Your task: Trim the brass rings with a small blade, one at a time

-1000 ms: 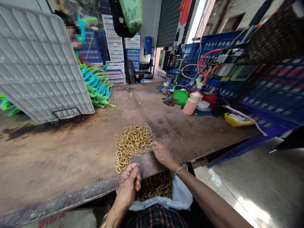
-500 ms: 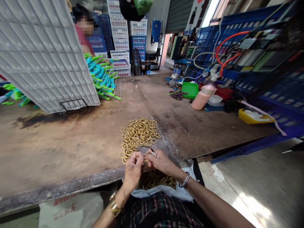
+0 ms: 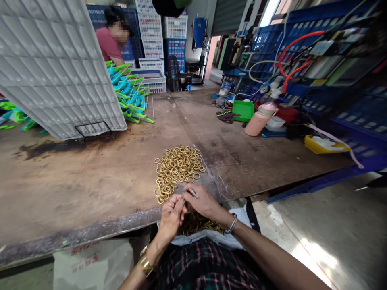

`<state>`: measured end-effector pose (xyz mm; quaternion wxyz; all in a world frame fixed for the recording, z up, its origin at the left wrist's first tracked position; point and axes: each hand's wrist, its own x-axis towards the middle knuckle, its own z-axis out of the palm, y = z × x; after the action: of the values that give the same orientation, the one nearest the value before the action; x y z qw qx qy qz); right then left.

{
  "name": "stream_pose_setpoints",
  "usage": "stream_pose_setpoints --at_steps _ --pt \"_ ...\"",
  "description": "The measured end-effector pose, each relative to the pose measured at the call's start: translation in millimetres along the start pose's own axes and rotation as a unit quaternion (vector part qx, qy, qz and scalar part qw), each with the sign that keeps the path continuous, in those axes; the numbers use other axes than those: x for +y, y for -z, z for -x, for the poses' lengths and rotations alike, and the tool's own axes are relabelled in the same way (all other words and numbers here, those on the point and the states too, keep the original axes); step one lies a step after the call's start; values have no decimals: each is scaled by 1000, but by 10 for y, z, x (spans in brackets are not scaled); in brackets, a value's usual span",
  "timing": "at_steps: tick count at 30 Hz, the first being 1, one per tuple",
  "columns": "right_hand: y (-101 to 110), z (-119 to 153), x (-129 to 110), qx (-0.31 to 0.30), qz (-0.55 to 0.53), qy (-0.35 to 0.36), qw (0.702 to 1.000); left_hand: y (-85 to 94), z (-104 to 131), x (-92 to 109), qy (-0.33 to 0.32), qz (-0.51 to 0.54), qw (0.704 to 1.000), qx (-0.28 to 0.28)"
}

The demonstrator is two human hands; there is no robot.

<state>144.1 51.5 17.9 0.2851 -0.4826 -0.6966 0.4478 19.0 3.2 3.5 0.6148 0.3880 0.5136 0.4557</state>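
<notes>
My left hand [image 3: 171, 217] is closed in a pinch at the table's front edge; what lies between its fingertips is too small and hidden to make out. Against it, fingertips nearly touching, my right hand [image 3: 203, 201] is closed around a slim pen-like tool [image 3: 192, 192], whose end pokes out above the fingers. Just beyond both hands, a pile of brass-coloured rings [image 3: 179, 165] lies on the wooden table. Below my hands, more dark gold rings [image 3: 201, 224] fill an open pale bag [image 3: 238, 237] at my lap, partly covered by my right forearm.
A large white ribbed plastic panel [image 3: 60, 68] leans at left, beside green and teal plastic pieces [image 3: 133, 96]. A person [image 3: 110, 44] works behind it. On the right are a pink bottle [image 3: 260, 121], a green tray [image 3: 243, 110], a yellow tray [image 3: 326, 145] and machinery with orange hoses.
Both hands have drawn closer together, and the ring that showed between the fingertips is now hidden. The right hand has turned over the tool. Across the table, the person has shifted right.
</notes>
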Motion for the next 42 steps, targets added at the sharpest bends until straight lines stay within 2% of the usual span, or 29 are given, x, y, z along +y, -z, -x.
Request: stream_pose_setpoints --at_steps 8,14,16,18,21,24,33,37,42 --pt "-16 9 -19 -10 -15 12 1000 2 8 -40 -5 105 994 -25" --pt "5 15 -69 -8 -35 17 999 3 26 -34 -4 128 991 -31" --pt "13 35 -59 7 14 14 1000 11 28 -35 -11 120 992 -26" --pt "13 70 -35 8 107 31 994 19 30 -32 -19 99 995 -16" --pt "-1 133 -2 -27 258 70 963 24 36 -21 -32 64 997 -9" --pt "-14 175 -4 -59 338 64 937 19 50 -5 -34 34 999 -5" --pt "-32 175 -83 -79 402 27 912 8 64 30 -31 -4 999 4" --pt "-45 127 -43 -62 413 2 909 -3 96 73 -21 5 1000 2" --pt "172 -78 117 5 436 -57 898 -56 183 97 6 63 995 -79"
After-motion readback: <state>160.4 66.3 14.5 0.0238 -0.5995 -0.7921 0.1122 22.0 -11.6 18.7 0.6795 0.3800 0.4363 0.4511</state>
